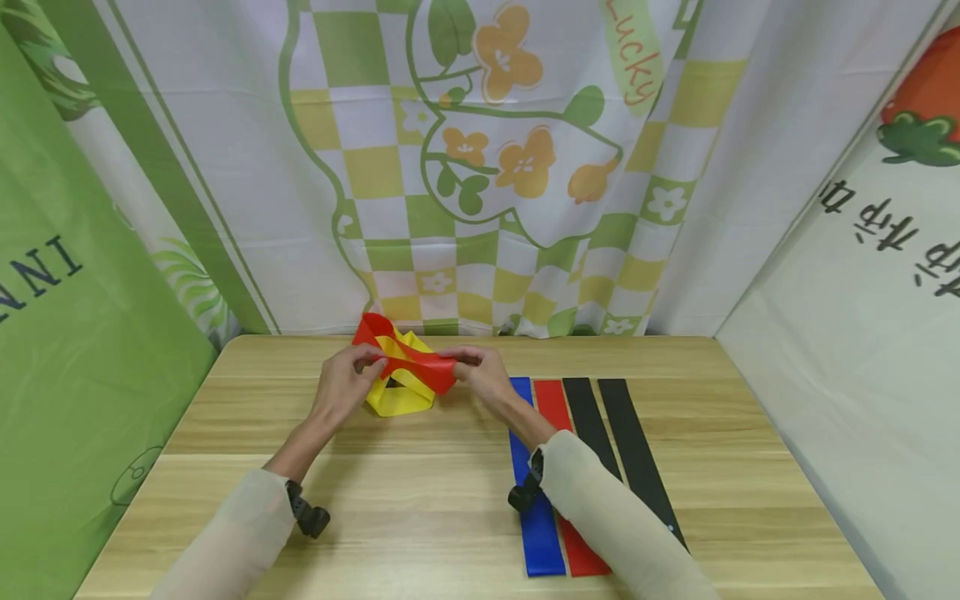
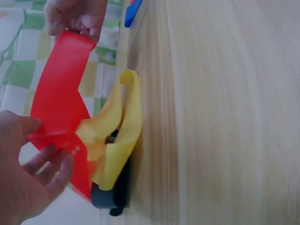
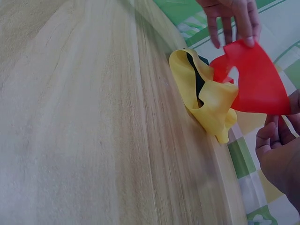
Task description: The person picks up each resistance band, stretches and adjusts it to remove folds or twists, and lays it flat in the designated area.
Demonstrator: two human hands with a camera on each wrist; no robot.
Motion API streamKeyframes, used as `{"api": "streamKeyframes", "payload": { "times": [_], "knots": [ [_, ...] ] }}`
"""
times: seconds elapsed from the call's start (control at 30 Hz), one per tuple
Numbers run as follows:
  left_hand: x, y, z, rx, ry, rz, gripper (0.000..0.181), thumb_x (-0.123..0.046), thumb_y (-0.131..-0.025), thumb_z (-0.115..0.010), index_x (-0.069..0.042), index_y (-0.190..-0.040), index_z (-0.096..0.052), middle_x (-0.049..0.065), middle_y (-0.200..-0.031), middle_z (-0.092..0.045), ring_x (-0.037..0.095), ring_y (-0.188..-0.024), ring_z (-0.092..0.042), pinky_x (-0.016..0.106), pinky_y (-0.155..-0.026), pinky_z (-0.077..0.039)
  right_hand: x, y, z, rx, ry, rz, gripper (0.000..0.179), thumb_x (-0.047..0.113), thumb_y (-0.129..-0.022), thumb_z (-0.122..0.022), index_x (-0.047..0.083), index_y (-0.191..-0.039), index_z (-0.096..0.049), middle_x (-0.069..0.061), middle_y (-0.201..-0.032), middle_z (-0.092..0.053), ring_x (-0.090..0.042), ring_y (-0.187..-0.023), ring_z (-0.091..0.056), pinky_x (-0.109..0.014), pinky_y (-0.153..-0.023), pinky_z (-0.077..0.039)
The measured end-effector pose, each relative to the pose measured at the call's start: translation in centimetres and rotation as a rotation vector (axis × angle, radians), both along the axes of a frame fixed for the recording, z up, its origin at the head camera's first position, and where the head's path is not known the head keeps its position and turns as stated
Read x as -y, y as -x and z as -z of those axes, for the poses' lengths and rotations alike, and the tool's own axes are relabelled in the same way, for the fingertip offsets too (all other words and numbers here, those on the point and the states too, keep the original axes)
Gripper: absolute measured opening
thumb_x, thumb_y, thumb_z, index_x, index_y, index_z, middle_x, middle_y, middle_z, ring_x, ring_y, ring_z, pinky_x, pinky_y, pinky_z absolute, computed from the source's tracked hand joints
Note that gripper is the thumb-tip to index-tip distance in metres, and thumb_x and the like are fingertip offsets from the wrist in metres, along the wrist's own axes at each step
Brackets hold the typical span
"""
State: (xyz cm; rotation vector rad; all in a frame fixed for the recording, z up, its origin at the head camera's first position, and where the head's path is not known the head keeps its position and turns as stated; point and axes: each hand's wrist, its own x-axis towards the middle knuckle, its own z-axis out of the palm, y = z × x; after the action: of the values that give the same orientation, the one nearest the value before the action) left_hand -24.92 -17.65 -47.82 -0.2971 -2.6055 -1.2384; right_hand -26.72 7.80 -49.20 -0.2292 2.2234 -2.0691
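A red resistance band (image 1: 416,367) is stretched between my two hands near the table's far edge. My left hand (image 1: 347,385) pinches it between thumb and index finger, the other fingers loosely spread in the left wrist view. At the band's right end, my right hand (image 1: 483,375) pinches it with thumb and fingers. Just below and behind lies a looped yellow band (image 1: 401,400), its folds standing up from the table and partly overlapped by the red one. A curved black piece (image 2: 107,197) shows beneath the yellow loop, mostly hidden.
Flat strips lie side by side on the right half of the wooden table (image 1: 420,517): a blue band (image 1: 542,542), a second red band (image 1: 553,400) and two black bands (image 1: 633,425). My right forearm crosses over them. Patterned curtains (image 1: 465,275) hang along the back and sides.
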Motion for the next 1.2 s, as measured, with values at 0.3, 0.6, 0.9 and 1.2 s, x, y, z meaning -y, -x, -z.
{"api": "streamKeyframes", "payload": {
  "times": [0.3, 0.6, 0.9, 1.2],
  "knots": [
    [-1.0, 0.1, -2.9, -0.105, -0.176, 0.058, 0.007, 0.0, -0.097, -0.069, 0.004, -0.103, -0.071, 0.02, -0.108, -0.074, 0.039, -0.105, -0.075, 0.043, -0.086, -0.065, -1.8, -0.1, -0.1, -0.035, 0.007, -0.047, 0.032, 0.0, -0.099, -0.054, -0.006, -0.122, -0.075, -0.029, -0.106, -0.072, -0.051, -0.101, -0.061, -0.054, -0.093, -0.055],
    [-1.2, 0.3, -5.5, -0.084, -0.224, 0.063, 0.01, -0.005, -0.099, -0.07, 0.003, -0.104, -0.073, 0.02, -0.103, -0.076, 0.034, -0.097, -0.075, 0.026, -0.087, -0.062, -4.1, -0.1, 0.0, -0.104, -0.115, -0.076, 0.022, -0.001, -0.095, -0.072, -0.008, -0.116, -0.074, -0.028, -0.106, -0.074, -0.015, -0.088, -0.07, -0.027, -0.08, -0.058],
    [-1.9, 0.4, -6.8, -0.082, -0.244, 0.129, 0.009, -0.006, -0.099, -0.072, 0.0, -0.105, -0.074, 0.017, -0.097, -0.077, 0.027, -0.091, -0.074, 0.014, -0.082, -0.057, -5.9, -0.4, -0.3, -0.143, -0.229, -0.137, 0.013, 0.01, -0.095, -0.079, -0.001, -0.103, -0.076, -0.003, -0.093, -0.073, -0.019, -0.09, -0.066, -0.027, -0.075, -0.053],
    [-2.6, 0.6, -8.2, -0.083, -0.213, 0.207, 0.012, -0.007, -0.101, -0.069, -0.002, -0.11, -0.075, 0.013, -0.1, -0.077, 0.026, -0.089, -0.074, 0.016, -0.081, -0.058, -7.7, -0.6, -1.1, -0.072, -0.216, -0.127, 0.013, 0.017, -0.099, -0.077, 0.006, -0.107, -0.074, -0.004, -0.099, -0.067, -0.023, -0.094, -0.061, -0.048, -0.086, -0.052]
  ]
}}
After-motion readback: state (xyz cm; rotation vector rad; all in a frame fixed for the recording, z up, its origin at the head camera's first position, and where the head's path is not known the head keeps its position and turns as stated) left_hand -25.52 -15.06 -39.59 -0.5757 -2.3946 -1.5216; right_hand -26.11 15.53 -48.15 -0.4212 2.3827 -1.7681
